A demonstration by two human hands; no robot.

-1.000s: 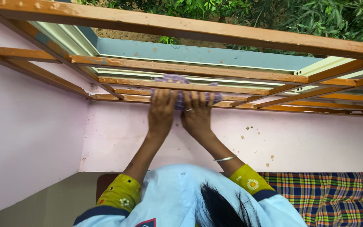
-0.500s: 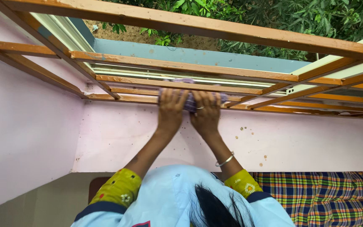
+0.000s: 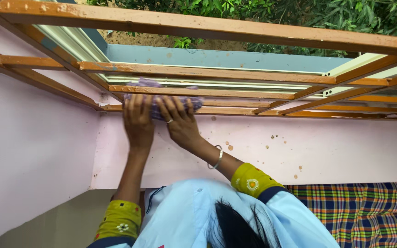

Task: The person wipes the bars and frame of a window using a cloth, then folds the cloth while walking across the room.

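Note:
Both my hands press a purple cloth [image 3: 149, 84] against the lower bars of an orange wooden window grille [image 3: 207, 73]. My left hand [image 3: 138, 120] lies flat on the cloth's left part. Beside it, my right hand [image 3: 180, 123], wearing a ring and a metal bangle, presses the cloth's right part. The cloth sits between two horizontal bars near the grille's lower left corner. Most of the cloth is hidden behind my fingers and the bar.
A pink wall [image 3: 299, 151] runs below the grille and along the left side. A plaid blue, yellow and red fabric [image 3: 368, 216] lies at the lower right. Green foliage [image 3: 299, 14] shows outside past the grey sill. My light blue top with yellow cuffs fills the bottom.
Both hands and the cloth have slid left along the bars, from the middle of the grille toward its left corner.

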